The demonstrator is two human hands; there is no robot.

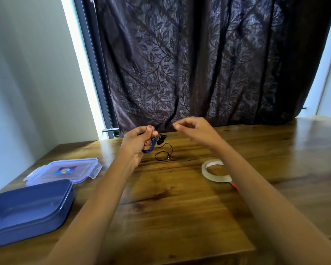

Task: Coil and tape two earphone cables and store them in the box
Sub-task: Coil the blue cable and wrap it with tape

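My left hand [138,140] grips a coil of blue earphone cable [149,148] above the far middle of the wooden table [180,207]. Black earbuds [161,139] sit right beside that hand. A thin black cable [163,155] loops on the table just below them, its plug end lying flat. My right hand [194,129] hovers to the right of the coil, fingers curled with thumb and forefinger close together. Whether anything thin is pinched there does not show. The open blue box [27,209] stands at the near left.
The box's clear lid [65,170] lies flat behind the box. A roll of clear tape [215,170] lies under my right forearm, with a red-tipped object [235,186] poking out beside it. A dark curtain [199,64] hangs behind the table's far edge.
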